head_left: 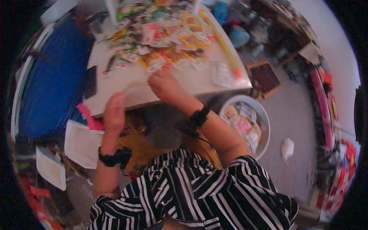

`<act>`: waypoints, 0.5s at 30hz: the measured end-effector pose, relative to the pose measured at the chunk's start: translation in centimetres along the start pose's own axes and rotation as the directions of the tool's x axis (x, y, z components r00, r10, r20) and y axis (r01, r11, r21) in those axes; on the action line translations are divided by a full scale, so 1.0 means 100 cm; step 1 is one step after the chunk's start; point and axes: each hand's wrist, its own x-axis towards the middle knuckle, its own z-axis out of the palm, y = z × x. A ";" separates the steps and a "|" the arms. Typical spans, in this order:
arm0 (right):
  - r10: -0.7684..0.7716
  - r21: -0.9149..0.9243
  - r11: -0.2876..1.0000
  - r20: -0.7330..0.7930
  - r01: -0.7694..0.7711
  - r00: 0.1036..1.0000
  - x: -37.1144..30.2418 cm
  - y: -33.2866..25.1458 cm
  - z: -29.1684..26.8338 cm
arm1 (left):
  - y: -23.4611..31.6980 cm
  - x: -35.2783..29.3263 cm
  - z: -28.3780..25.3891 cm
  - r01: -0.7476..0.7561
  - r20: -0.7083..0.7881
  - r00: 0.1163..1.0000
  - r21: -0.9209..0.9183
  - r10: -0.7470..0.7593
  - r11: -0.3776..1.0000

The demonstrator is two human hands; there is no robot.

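Note:
My right hand (165,87) is over the near middle of the white table (140,90), just short of a heap of small food packets (174,40). Its fingers are curled closed; whatever they may hold is hidden. Closest to its fingertips are a yellow-and-white packet (153,62) and some red ones. My left hand (114,111) is raised at the table's near left edge, its fingers smeared by motion. Beside it a bright pink cloth or bag (92,119) hangs at the edge; I cannot tell if the hand touches it.
At the right stands a white tub (266,126) with packets inside. A long yellow tube with a red end (226,48) lies along the table's right edge, near a clear plastic bag (221,73). White plastic stools (82,143) are at the left, and a white scrap (287,148) lies on the floor.

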 end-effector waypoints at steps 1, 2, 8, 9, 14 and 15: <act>-0.021 -0.072 0.997 0.027 0.023 0.999 0.003 -0.009 -0.013 | 0.007 0.007 -0.007 0.095 0.038 0.995 -0.171 -0.089 0.981; -0.082 -0.136 0.987 0.025 0.084 0.996 0.006 -0.019 -0.030 | 0.017 0.009 -0.016 0.070 0.034 0.997 -0.185 -0.065 0.980; 0.107 -0.165 0.985 0.307 -0.058 0.946 -0.028 -0.080 -0.096 | 0.065 0.006 -0.010 0.318 0.343 0.930 -0.576 -0.131 0.753; 0.110 -0.150 0.987 0.328 -0.064 0.938 -0.037 -0.085 -0.104 | 0.075 0.002 -0.005 0.381 0.421 0.904 -0.712 -0.075 0.590; 0.136 0.036 0.987 0.331 -0.157 0.934 -0.086 -0.090 -0.148 | 0.104 -0.003 0.009 0.435 0.572 0.820 -0.590 -0.029 0.680; 0.137 0.085 0.982 0.301 -0.170 0.944 -0.098 -0.090 -0.161 | 0.104 -0.003 0.012 0.457 0.598 0.799 -0.536 -0.062 0.710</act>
